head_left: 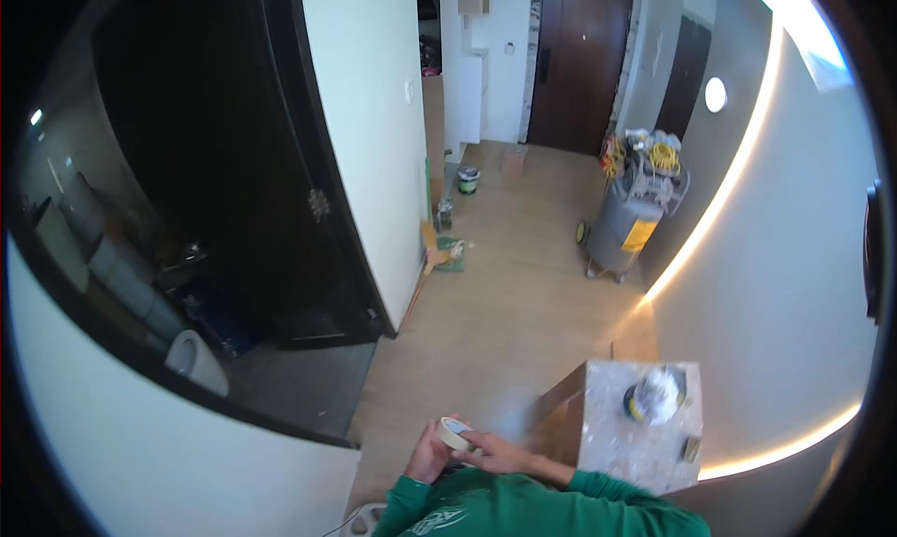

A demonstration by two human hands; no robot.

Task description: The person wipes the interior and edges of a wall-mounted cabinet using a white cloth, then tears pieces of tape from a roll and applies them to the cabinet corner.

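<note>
Both hands meet just left of the dusty box (624, 431). Left hand (429, 458) curls shut; right hand (495, 455) lies flat, fingers stretched out.

cream tape roll (454, 433), green sleeves (523, 504), paint-speckled white stand (621, 434), grey compressor (624, 227).

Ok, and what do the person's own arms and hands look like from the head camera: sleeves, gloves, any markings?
Both arms wear long green sleeves reaching to the wrists, with a pale printed marking on the left one near the lower edge. The left hand and right hand are bare, with no gloves. No watch, ring or strap can be made out at this size.
</note>
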